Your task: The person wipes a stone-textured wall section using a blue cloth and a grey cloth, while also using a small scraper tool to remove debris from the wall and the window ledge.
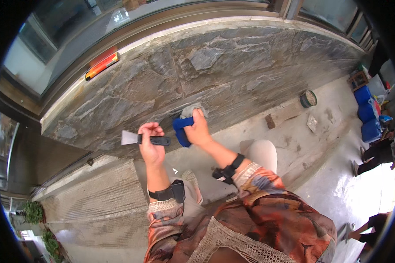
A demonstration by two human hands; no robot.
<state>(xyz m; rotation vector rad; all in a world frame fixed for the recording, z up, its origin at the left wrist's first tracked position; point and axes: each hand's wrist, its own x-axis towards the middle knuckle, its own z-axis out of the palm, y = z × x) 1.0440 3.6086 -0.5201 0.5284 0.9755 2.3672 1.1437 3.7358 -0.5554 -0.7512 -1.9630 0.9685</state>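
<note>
My left hand [151,143] holds a putty knife by its black handle [161,140], with the flat metal blade [129,137] pointing left. The fingers are curled, and the thumb lies across the handle. To the right of it, my right hand [198,130] grips a blue cloth [182,131], part of which hangs below the fingers. A crumpled grey wad [195,109], perhaps a rag, shows just beyond those fingertips, at the rough stone-clad wall [217,79]. Whether the wad touches the stone I cannot tell. The palm side of my right hand is hidden.
An orange tube-like package [102,66] lies on the sill below the window. Along the wall's foot are a brick [270,121] and a round dark-green container [308,99]. Blue containers [365,111] stand far right, near other people [377,156]. A ribbed ramp [95,200] slopes at left.
</note>
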